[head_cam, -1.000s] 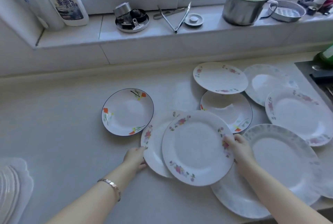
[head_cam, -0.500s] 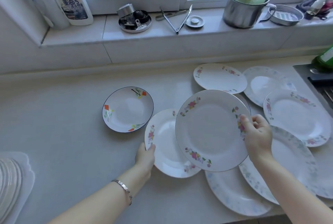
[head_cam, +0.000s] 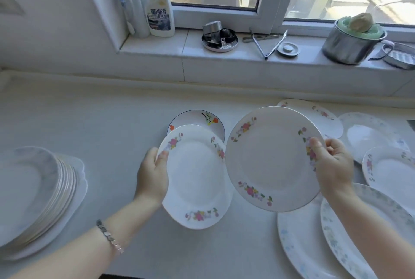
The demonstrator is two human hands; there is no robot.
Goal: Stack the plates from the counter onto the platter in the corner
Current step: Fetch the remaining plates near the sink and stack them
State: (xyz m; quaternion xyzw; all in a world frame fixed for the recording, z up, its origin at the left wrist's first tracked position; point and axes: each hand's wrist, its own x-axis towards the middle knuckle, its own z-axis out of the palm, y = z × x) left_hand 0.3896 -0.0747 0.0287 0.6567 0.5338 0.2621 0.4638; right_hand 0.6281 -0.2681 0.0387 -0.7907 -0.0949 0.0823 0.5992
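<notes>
Both hands hold white plates with pink flower rims above the counter. My left hand (head_cam: 152,177) grips the left rim of one flowered plate (head_cam: 197,177). My right hand (head_cam: 332,166) grips the right rim of a second flowered plate (head_cam: 269,159), held slightly higher and tilted. At the far left a stack of plates (head_cam: 33,191) rests on a white scalloped platter (head_cam: 79,180). Several more plates lie on the counter at the right, among them a large pale blue-patterned plate (head_cam: 301,240).
A small dark-rimmed bowl plate (head_cam: 199,119) sits behind the left-hand plate. The window sill holds a cleaner bottle (head_cam: 159,9), a metal dish (head_cam: 220,38), tongs (head_cam: 267,43) and a steel pot (head_cam: 352,43). The sink edge (head_cam: 411,121) is at the far right.
Both plates have been lifted off the counter; the left hand now grips its plate in the air. The view has swung left, and the stack on the platter has come into sight.
</notes>
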